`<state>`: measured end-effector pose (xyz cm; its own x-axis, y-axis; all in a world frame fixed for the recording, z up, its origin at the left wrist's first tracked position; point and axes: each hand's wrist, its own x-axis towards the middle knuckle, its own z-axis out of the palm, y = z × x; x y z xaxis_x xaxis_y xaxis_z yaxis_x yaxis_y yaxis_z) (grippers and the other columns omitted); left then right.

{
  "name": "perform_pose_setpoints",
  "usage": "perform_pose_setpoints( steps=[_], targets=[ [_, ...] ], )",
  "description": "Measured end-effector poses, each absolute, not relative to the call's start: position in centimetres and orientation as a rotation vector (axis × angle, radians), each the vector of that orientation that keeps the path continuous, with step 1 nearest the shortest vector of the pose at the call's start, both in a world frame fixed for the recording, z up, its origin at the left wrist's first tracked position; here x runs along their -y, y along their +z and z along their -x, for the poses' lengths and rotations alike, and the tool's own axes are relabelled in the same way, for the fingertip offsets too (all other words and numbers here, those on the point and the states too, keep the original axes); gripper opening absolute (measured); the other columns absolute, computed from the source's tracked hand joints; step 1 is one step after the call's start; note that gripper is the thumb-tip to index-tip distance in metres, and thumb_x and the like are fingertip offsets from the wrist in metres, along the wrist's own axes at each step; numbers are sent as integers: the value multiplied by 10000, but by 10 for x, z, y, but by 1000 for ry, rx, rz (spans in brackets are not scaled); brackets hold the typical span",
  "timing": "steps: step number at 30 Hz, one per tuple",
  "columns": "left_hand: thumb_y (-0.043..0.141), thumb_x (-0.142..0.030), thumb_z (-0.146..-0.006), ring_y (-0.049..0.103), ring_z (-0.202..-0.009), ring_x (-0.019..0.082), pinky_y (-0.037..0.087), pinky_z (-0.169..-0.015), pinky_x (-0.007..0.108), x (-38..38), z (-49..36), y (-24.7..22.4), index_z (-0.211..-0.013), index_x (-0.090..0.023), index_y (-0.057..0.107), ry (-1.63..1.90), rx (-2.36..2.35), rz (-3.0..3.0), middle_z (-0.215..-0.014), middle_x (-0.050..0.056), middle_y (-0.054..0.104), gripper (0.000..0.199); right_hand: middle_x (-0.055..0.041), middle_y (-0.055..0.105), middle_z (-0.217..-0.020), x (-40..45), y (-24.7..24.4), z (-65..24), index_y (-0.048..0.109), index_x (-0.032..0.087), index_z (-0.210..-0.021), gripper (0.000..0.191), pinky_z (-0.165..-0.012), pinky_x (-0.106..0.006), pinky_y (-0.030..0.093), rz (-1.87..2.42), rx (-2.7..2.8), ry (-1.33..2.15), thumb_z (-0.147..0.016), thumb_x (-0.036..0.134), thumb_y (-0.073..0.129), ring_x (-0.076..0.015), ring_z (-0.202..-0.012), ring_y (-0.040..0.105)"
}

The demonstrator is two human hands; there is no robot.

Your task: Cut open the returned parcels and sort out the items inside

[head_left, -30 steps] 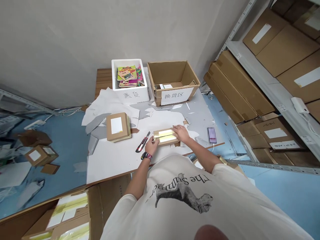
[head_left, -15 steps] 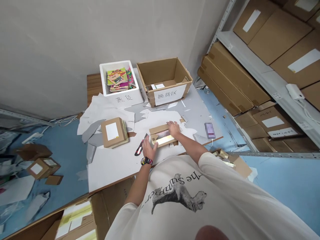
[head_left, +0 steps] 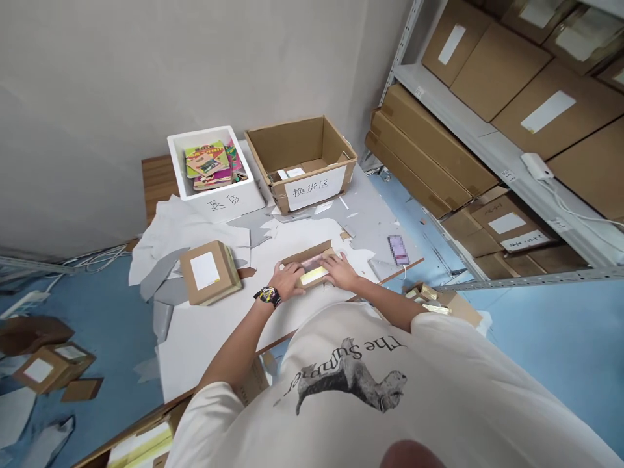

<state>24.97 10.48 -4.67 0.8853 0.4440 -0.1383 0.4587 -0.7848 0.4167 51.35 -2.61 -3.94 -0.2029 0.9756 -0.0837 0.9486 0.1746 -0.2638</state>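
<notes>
A small long cardboard box point(head_left: 307, 252) lies in front of me with its top open. Something pinkish and shiny shows inside it, too unclear to name. My left hand point(head_left: 286, 281) grips the box's left end, fingers bent over its edge, a dark watch on the wrist. At the right end, my right hand point(head_left: 341, 270) has its fingers curled over the near side and into the opening. A closed cardboard carton point(head_left: 205, 270) with a white label stands to the left of my left hand. The box cutter is out of sight.
Behind stand a white foam bin point(head_left: 219, 201) of colourful booklets and an open cardboard carton point(head_left: 312, 188) with handwriting. A phone point(head_left: 398, 250) on a cable lies by the table's right edge. Torn paper point(head_left: 170, 221) covers the back left. Shelves of cartons point(head_left: 502, 71) rise at right.
My left hand has moved up onto the box's left end, and the box cutter beside it has gone from sight. My right hand has shifted to the near side. The view has turned slightly.
</notes>
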Motion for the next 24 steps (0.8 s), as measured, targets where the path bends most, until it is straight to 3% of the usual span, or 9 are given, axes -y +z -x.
perform_pose_setpoints(
  steps=[3,6,10,12,16,19,24],
  targets=[
    [965,-334,-860,585,-1471,409,103,-1368,740,-95,-248,-43,-1194,-314,803,54,-749,-2704,-1407,147,732,372,-154,766,-1325,28,-43,-515,770,233,-1435,351,-1258,-561,422,1903,2331,334,-1169,282,547,-344,-1352,598],
    [935,-393,-906,540,-1505,442,179,-1340,726,-77,-237,-47,-1181,-307,829,177,-821,-2700,-1378,180,725,307,-138,788,-1270,45,-48,-522,782,251,-1434,424,-1128,-471,491,1835,2376,322,-1172,183,456,-311,-1269,638],
    [898,-455,-936,510,-1523,453,324,-1271,662,-58,-230,-51,-1300,-341,828,157,-776,-2616,-1591,175,653,388,-123,828,-1300,76,-59,-526,742,273,-1548,529,-1057,-443,517,1817,2407,381,-1162,140,406,-292,-1202,686],
    [908,-439,-918,484,-1551,464,347,-1263,652,-57,-231,-47,-1246,-338,842,119,-745,-2599,-1673,148,612,349,-114,829,-1366,84,-63,-527,745,278,-1557,558,-1075,-442,520,1807,2415,392,-1158,128,384,-284,-1221,697],
    [928,-533,-889,494,-1568,475,299,-1334,677,-67,-224,-38,-1117,-297,852,93,-733,-2585,-1613,164,670,337,-116,791,-1496,87,-61,-527,758,270,-1556,459,-1101,-447,534,1773,2422,402,-1205,295,463,-296,-1283,702],
    [880,-647,-903,491,-1609,462,276,-1376,665,-71,-203,-38,-1141,-288,850,142,-728,-2599,-1598,169,693,432,-129,809,-1458,88,-55,-528,797,264,-1502,418,-1075,-439,557,1790,2403,425,-1194,436,572,-303,-1245,710],
    [674,-606,-1058,418,-1702,428,365,-1330,647,-57,-175,-50,-1324,-267,825,296,-782,-2596,-1774,141,558,456,-135,836,-1351,78,-39,-523,859,234,-1351,345,-1128,-459,538,1757,2420,450,-1182,412,617,-304,-1197,689]
  ],
)
